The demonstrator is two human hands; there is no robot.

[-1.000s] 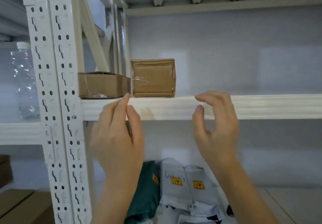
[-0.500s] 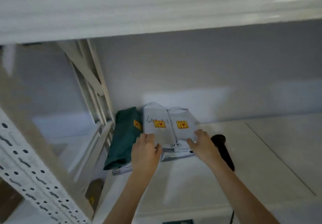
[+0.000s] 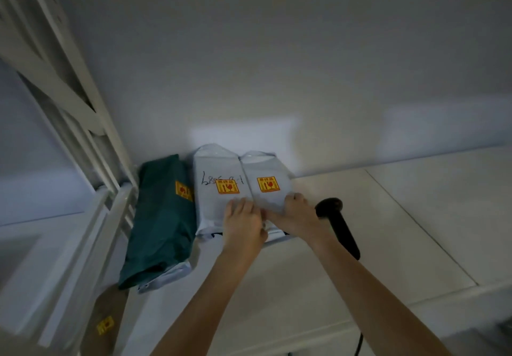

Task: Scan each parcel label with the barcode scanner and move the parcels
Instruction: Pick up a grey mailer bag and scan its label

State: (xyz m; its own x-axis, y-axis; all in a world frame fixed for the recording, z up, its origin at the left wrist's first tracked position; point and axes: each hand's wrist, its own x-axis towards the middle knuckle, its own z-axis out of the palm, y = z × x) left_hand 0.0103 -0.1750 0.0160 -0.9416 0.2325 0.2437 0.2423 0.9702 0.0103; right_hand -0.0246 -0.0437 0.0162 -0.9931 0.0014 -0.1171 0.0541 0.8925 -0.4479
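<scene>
1. Both hands are laid on the pair of grey parcels at the centre of the frame; the left hand rests flat, fingers together, on the near end of the left grey parcel; the right hand lies over the near end of the right grey parcel, fingers curled at its edge; whether either hand has a true hold cannot be told.
2. The step in hand looks like taking up a parcel, not scanning it; the barcode scanner lies untouched on the shelf, just right of the right wrist.
3. The next move likely calls for lifting or turning one parcel to find its label, since no barcode shows on top; then one hand must be freed for the scanner.
4. The grey parcels are soft plastic mailers, smooth and faintly glossy, pillow-shaped, pinched at the far end; each bears a square yellow and red sticker; the left one carries dark handwriting.
5. A dark green parcel, the same limp bag form, lies touching them at centre left, atop another pale bag.
6. The scanner is matt black, with a rounded head and long handle; the shelf is smooth white board, its frame white metal at upper left.
</scene>
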